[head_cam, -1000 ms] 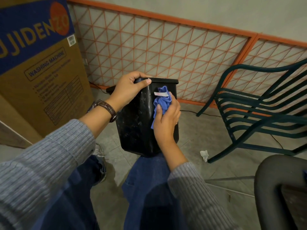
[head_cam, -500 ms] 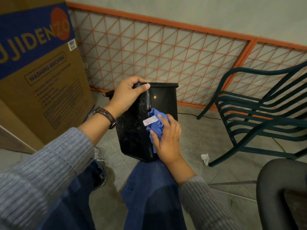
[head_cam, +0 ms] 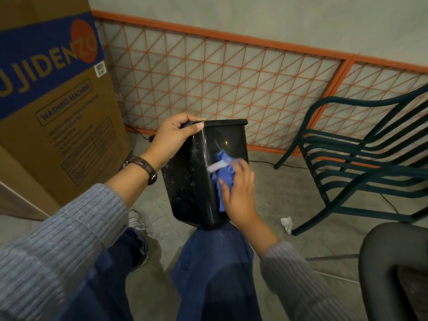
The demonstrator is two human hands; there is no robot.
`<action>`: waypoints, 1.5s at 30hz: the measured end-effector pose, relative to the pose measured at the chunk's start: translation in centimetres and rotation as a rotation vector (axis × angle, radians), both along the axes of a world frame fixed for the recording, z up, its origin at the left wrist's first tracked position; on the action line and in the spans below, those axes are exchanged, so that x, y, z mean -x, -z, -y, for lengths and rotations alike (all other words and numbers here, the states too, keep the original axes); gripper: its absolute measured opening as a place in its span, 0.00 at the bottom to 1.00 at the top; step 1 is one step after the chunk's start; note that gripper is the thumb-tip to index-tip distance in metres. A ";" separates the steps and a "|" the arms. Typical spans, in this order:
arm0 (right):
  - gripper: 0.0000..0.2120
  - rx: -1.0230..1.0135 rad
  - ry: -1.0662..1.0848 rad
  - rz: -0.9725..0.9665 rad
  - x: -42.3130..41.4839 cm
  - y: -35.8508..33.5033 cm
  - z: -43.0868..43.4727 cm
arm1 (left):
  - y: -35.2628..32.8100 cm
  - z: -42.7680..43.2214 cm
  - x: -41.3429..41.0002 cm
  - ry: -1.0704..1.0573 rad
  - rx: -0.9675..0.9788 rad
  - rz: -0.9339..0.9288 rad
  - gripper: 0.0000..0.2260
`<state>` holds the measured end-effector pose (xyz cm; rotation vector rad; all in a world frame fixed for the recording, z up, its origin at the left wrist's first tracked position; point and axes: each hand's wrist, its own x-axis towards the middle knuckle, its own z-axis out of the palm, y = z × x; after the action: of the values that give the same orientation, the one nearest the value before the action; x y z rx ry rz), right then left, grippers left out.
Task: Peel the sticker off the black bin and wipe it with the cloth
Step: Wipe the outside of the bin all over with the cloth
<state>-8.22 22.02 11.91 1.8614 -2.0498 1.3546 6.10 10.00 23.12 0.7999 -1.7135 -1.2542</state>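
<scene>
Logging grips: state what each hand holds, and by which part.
Left hand grips the black bin by its top rim; right hand presses the blue cloth against its side.

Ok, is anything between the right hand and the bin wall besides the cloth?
Nothing else visible. The right hand presses the blue cloth onto the side of the black bin; a pale strip, probably the sticker, sits at the cloth's top edge.

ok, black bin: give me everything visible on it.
The black bin is glossy, plastic-looking and rectangular, tapering to its base, with a lipped rim and whitish scuffs on its sides. It rests roughly upright on the person's knee, opening up. The left hand grips its rim corner; the right hand presses a blue cloth on its right face.
</scene>
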 end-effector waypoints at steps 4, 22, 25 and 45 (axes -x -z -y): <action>0.27 0.060 0.323 0.278 -1.0 -3.3 4.0 | 0.1 -0.3 0.3 -0.015 0.017 -0.025 0.06; 0.21 0.176 0.263 0.300 -2.4 -2.7 2.9 | 0.1 -1.6 0.5 -0.210 0.411 0.173 0.13; 0.20 0.146 0.139 0.204 -3.6 -0.7 0.4 | -0.2 -2.1 0.4 -0.215 0.444 0.218 0.14; 0.18 0.120 -0.007 0.297 -2.3 -1.3 -0.4 | -0.8 -2.0 -0.1 -0.230 0.293 0.183 0.10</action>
<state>-5.93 22.41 13.21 1.7072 -2.0314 1.8076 6.22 12.02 23.97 0.9245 -1.8368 -0.7732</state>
